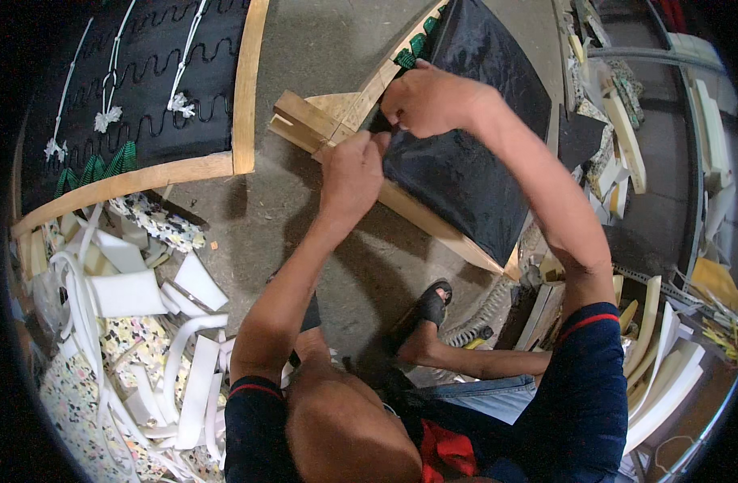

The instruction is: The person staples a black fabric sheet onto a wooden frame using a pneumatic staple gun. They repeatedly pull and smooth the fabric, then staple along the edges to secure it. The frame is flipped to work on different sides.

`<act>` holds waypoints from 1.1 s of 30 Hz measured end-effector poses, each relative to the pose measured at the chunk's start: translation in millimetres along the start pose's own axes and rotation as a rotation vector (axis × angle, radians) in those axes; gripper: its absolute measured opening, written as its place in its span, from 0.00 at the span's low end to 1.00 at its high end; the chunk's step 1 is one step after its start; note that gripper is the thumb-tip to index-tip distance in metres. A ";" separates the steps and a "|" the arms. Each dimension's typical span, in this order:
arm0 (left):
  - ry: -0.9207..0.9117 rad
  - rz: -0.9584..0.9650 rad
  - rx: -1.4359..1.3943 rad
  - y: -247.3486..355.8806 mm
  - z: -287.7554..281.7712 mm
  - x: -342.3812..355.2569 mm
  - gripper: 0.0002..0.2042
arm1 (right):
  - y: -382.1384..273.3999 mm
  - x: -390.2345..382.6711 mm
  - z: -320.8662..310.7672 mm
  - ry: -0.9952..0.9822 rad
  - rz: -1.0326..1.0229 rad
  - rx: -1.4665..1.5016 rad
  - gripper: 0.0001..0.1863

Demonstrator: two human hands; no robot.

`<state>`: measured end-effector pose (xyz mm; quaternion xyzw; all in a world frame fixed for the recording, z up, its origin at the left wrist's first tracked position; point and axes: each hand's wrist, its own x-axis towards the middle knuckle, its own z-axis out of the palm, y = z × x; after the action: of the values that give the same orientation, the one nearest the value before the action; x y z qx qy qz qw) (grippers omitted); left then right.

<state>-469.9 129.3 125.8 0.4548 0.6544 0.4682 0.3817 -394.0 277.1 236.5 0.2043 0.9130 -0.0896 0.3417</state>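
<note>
A wooden furniture frame [441, 221] lies on the floor before me, with glossy black fabric [473, 173] stretched across it. My left hand [353, 177] is closed at the frame's near left corner, beside a protruding wooden end [304, 113]. Bent over the inner edge of the frame, my right hand [433, 101] is closed too, its fingers just above the left ones. What either hand grips is hidden by the fingers. Green zigzag pieces [407, 58] line the frame rail beyond my right hand. A thin line, perhaps thread, crosses the wood near my left hand.
At the upper left stands another wooden frame [244, 88] with black backing, wavy springs and white cords [111, 76]. White foam offcuts [131, 290] and speckled foam [71, 402] heap up at lower left. More foam strips [663, 386] and scraps lie at right, near a coiled hose [494, 302].
</note>
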 end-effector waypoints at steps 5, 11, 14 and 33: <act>-0.039 -0.155 -0.137 -12.5 1.6 13.8 0.16 | 13.7 27.6 -15.2 -0.129 -0.032 0.066 0.12; -0.003 -0.467 -0.155 -65.3 -5.6 14.4 0.17 | -20.8 82.8 32.9 -0.040 -0.004 -0.198 0.16; 0.044 -0.186 0.244 -72.0 -7.0 12.7 0.19 | -16.8 76.5 60.0 0.195 0.043 -0.249 0.17; 0.185 -0.105 0.140 -62.9 -2.6 4.4 0.19 | -114.3 32.4 185.1 0.889 0.359 0.361 0.34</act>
<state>-488.6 123.4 65.7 0.4004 0.7410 0.4405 0.3109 -357.1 128.2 78.9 0.4320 0.8905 -0.0903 -0.1106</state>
